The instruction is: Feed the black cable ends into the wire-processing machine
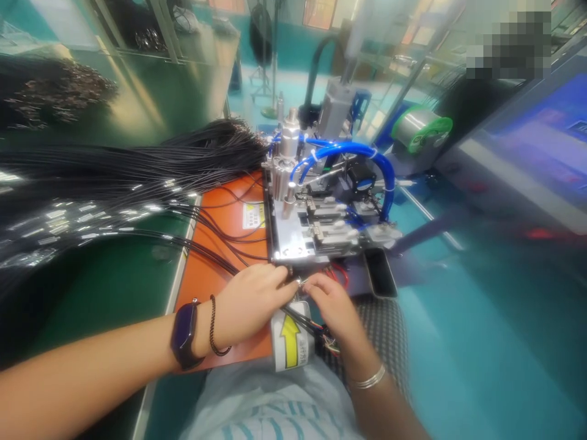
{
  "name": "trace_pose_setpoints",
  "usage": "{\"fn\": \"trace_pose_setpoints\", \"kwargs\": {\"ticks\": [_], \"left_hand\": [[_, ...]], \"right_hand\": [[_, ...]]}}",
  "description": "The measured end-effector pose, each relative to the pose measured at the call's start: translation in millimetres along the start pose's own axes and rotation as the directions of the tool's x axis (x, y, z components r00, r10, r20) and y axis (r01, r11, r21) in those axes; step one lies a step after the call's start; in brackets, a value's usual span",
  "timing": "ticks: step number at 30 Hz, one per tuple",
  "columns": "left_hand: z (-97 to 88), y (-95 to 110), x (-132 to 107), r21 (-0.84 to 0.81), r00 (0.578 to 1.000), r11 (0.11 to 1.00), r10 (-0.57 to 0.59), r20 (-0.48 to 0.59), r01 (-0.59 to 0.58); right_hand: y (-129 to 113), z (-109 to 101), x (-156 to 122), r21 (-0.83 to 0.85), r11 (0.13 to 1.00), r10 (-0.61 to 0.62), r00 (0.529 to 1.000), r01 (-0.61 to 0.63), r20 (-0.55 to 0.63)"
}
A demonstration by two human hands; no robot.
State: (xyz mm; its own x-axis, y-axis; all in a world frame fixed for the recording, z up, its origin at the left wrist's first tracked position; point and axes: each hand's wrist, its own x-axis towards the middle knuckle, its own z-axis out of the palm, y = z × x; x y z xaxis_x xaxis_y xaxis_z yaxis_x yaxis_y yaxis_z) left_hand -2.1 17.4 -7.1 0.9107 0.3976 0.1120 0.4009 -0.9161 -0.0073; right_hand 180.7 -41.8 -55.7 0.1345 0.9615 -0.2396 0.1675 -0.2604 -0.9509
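Progress: judged mid-operation on a single piece. Left hand [254,293]: fingers curled, thumb and forefinger pinched on a cable end [300,283]. Right hand [332,299]: thumb and forefinger closed on the same end from the other side, where thin pale wires show. The cable end thus sits between the two hands, just in front of the metal fixture [293,235], apparently not clamped in it.

Done: coloured conductors [329,342] already lie bared and splayed beside the right wrist. Outstanding: the wires in the fingers, judged unfinished. Whether the large black cable pile [137,159], beyond and left of the left hand, is treated or untreated cannot be told.

Counts: cable ends in the fingers, 1 made out; black cables [206,247] running across the orange surface [215,214] to the left hand, several, overlapping; pile, too many to count; smartphone [380,273] right of the right hand, 1; yellow-arrow label [291,342] below the left fingertips, 1; green-rimmed reel [422,133], well beyond the right hand, 1.
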Motion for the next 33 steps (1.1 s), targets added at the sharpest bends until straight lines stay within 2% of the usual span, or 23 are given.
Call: {"fn": "trace_pose_setpoints", "kwargs": {"ticks": [5, 11, 14, 20, 27, 33], "left_hand": [[-1.8, 2.0, -1.8, 0.018, 0.999, 1.0, -0.012, 0.044, 0.011], [-2.4, 4.8, -2.1, 0.032, 0.995, 0.999, -0.033, 0.096, 0.03], [-2.5, 6.5, -1.6, 0.034, 0.994, 0.999, -0.034, 0.102, 0.031], [1.0, 7.3, -3.5, 0.046, 0.999, 0.999, -0.012, 0.039, 0.01], [5.9, 7.7, -6.2, 0.063, 0.995, 0.997, 0.042, -0.095, -0.036], [8.7, 6.0, -7.3, 0.042, 0.995, 0.999, 0.027, -0.101, -0.023]], "right_hand": [[-0.2, 2.6, 0.3, -0.002, 1.0, -0.021, 0.999, 0.021, -0.037], [-7.5, 4.1, -1.5, -0.082, 0.997, -0.018, 0.996, 0.011, -0.082], [-6.1, 4.6, -2.1, -0.044, 0.998, -0.041, 0.996, 0.038, -0.083], [-2.3, 4.7, -1.2, 0.034, 0.991, -0.122, 0.982, 0.128, -0.145], [-6.9, 4.2, -3.7, 0.004, 0.997, -0.079, 0.99, 0.081, -0.12], [-6.9, 6.6, -4.2, -0.016, 0.996, -0.09, 0.987, 0.088, -0.134]]}}
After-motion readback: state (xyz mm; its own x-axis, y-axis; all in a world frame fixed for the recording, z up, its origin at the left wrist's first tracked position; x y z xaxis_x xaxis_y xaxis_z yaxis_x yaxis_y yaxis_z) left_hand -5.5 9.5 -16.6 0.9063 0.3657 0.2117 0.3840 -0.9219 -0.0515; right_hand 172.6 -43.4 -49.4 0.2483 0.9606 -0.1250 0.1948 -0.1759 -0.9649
